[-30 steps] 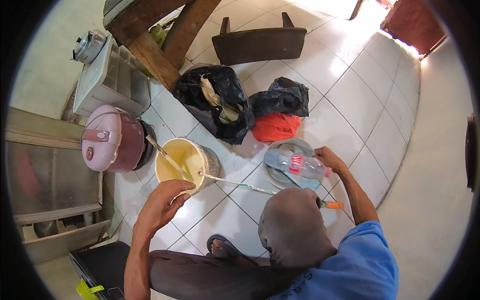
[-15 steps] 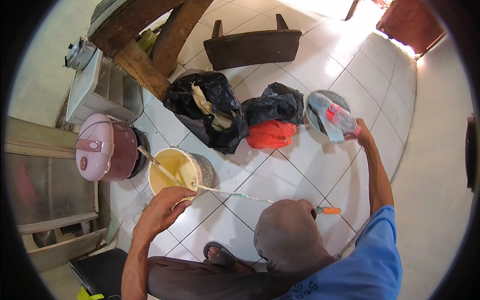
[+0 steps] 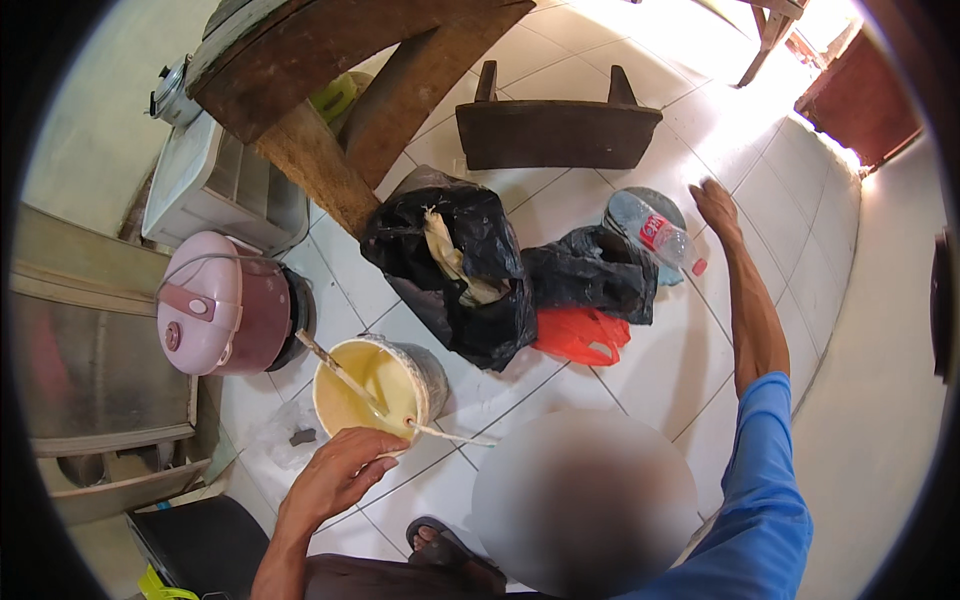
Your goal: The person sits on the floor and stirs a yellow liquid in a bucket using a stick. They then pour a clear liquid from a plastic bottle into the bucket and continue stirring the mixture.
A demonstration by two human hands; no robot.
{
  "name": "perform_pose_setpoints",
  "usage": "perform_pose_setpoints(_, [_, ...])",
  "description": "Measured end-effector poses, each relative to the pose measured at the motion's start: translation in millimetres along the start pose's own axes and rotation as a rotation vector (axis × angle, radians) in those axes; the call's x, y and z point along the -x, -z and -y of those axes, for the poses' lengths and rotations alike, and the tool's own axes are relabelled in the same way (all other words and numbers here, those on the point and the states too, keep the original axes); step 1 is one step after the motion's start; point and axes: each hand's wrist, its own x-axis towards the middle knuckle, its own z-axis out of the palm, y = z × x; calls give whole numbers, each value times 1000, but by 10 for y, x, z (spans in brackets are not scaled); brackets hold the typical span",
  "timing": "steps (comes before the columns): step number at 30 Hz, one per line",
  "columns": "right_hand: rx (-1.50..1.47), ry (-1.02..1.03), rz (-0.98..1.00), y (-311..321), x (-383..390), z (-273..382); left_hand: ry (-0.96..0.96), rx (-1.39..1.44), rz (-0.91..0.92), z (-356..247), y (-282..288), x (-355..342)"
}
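Right hand (image 3: 716,205): half a second ago gripping the clear plastic bottle (image 3: 655,233), now open-fingered just beside it; bottle lies on the grey lid (image 3: 668,205), red label and cap. Left hand (image 3: 342,468): loosely curled, empty, at the cream bucket (image 3: 372,385) rim. Black bags (image 3: 470,270) and orange bag (image 3: 578,337) between.

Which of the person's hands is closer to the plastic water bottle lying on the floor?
Right. The right hand is just beside the plastic bottle, seemingly not touching, while the left hand rests at the yellow bucket, far off.
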Motion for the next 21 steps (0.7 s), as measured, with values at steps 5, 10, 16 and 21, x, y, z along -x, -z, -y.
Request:
perform_pose_setpoints(5, [166, 838, -450, -468, -171, 1663, 66, 16, -46, 6, 53, 5])
perform_pose_setpoints(10, [486, 667, -440, -827, -278, 2043, 127, 9, -81, 5, 130, 97])
perform_pose_setpoints(16, [499, 539, -349, -633, -259, 2235, 241, 51, -146, 67, 162, 176])
perform_pose_setpoints(21, [450, 412, -370, -764, -494, 2145, 247, 66, -161, 53, 192, 190])
